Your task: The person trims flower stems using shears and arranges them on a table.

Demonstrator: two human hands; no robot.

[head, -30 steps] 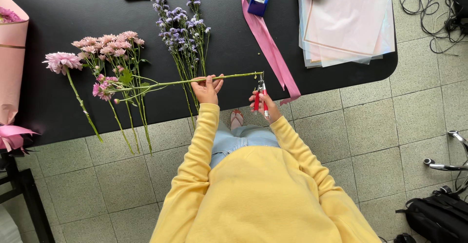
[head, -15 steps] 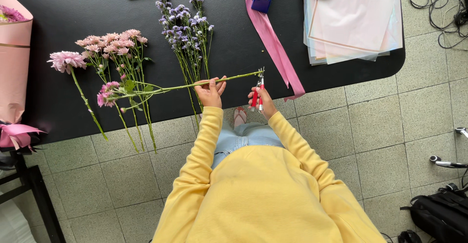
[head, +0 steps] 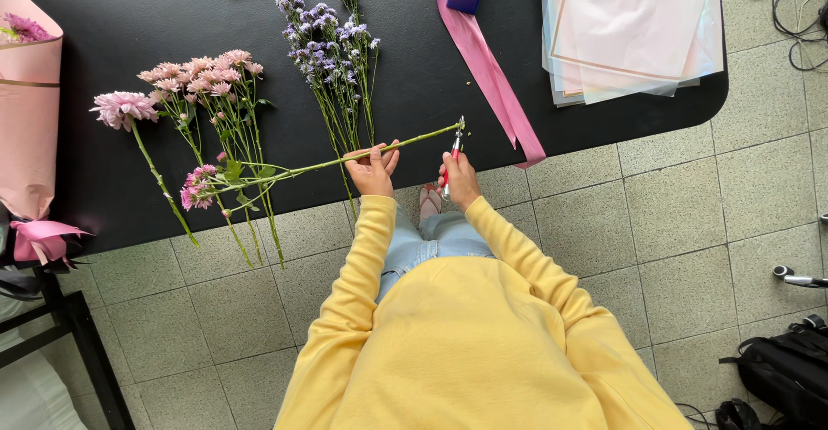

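My left hand [head: 373, 169] is closed around a long green stem [head: 345, 160], thumb and fingers wrapped over it near its middle. The stem lies almost level over the front edge of the black table [head: 129, 16], its small pink blooms [head: 198, 187] out to my left and its cut end up at my right. My right hand [head: 459, 180] is closed on the red handles of a pair of shears [head: 452, 156], and the blades meet the stem right at its tip; whether they are biting it or just touching, I cannot tell.

Past my left hand, flat on the table, lie a bunch of pale pink flowers [head: 200, 69], 1 big pink bloom [head: 123, 106] on its own stem, and a bunch of purple sprigs [head: 332, 33] whose stems run under the one I hold. A pink ribbon [head: 487, 72] trails off the table edge just beside the shears, a stack of pale paper sheets [head: 634, 25] sits to my right, and a pink-wrapped bouquet [head: 26, 119] is at the far left.
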